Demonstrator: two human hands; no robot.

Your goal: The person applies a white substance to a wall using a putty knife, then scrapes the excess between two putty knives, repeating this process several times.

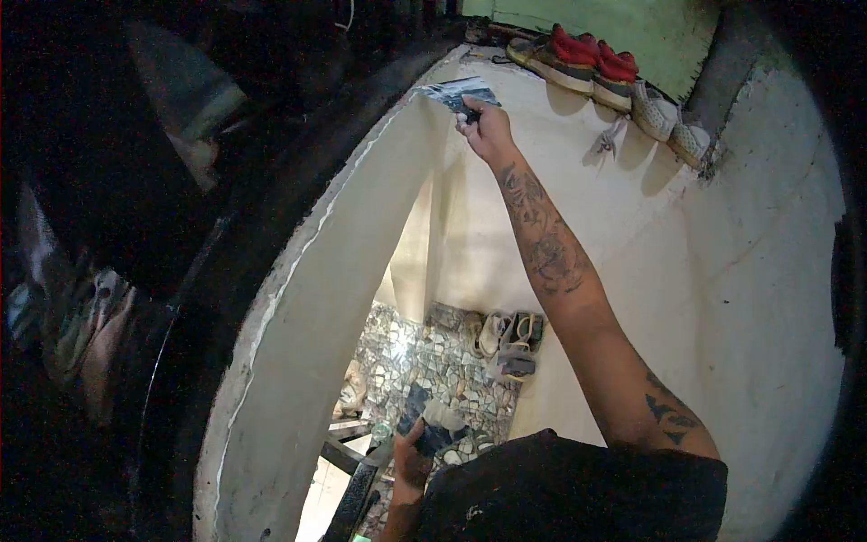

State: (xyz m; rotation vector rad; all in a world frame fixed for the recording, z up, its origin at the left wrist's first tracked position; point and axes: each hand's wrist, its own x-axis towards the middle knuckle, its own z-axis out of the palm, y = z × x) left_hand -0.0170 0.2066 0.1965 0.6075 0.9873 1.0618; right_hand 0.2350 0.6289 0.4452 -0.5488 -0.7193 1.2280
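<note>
High up at the top of the pale wall (578, 163), my right hand (486, 128) is closed round a flat scraper (461, 93) with a grey-white smeared blade. The blade lies against the wall's upper left edge. My right arm is stretched out and tattooed. Low in the view, my left hand (413, 452) grips a dark, flat board (438, 434) with a lump of whitish paste (444, 415) on it. The board is over the stone-patterned floor, well apart from the scraper.
Red-and-tan shoes (578, 65) and whitish shoes (668, 122) line the top ledge. More footwear (510, 339) stands on the stone-patterned floor (406, 334). A dark metal frame (352, 492) is at the lower left. Dim hanging cloth (90, 316) shows at far left.
</note>
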